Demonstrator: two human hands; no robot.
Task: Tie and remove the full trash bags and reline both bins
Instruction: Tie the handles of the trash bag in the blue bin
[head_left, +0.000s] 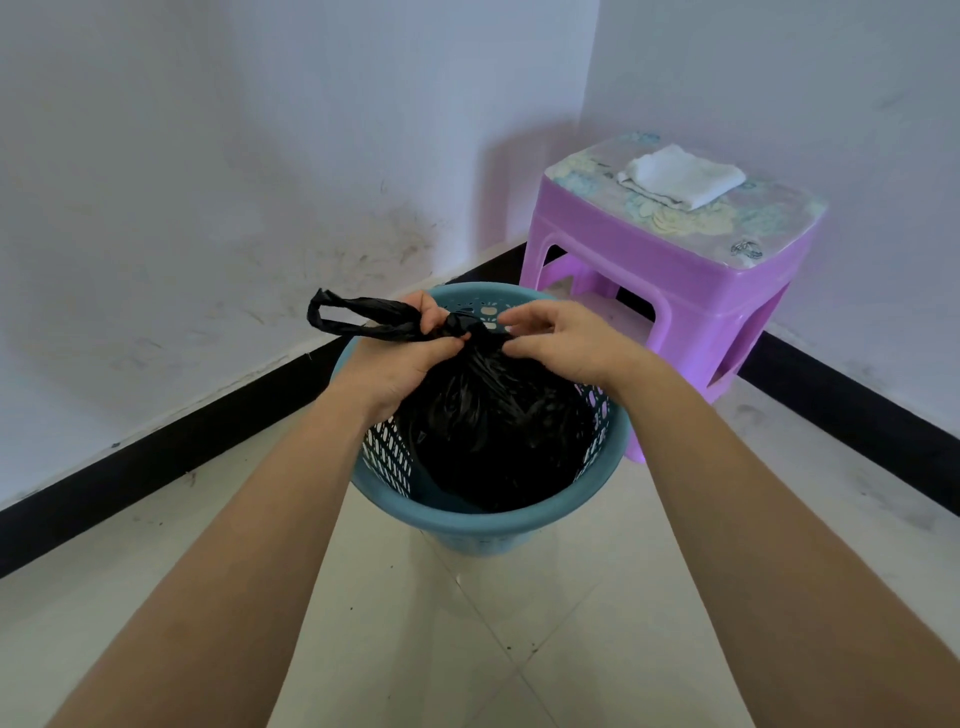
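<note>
Looking down, I see my left hand (410, 353) curled tight round the twisted handle (353, 317) of the black bag (493, 426), just left of the knot (460, 325). My right hand (561, 338) pinches the gathered neck on the knot's other side between thumb and fingertips. The bag sits inside the teal bin (483, 530) on the tiled floor, its top drawn up above the rim, and a purple stool (675, 270) with a folded white cloth (680, 176) on top stands just beside the bin.

Head-worn view; faces forward and down (wide-angle) toward wall corner (587, 130); bin (488, 526) close, centre frame.
</note>
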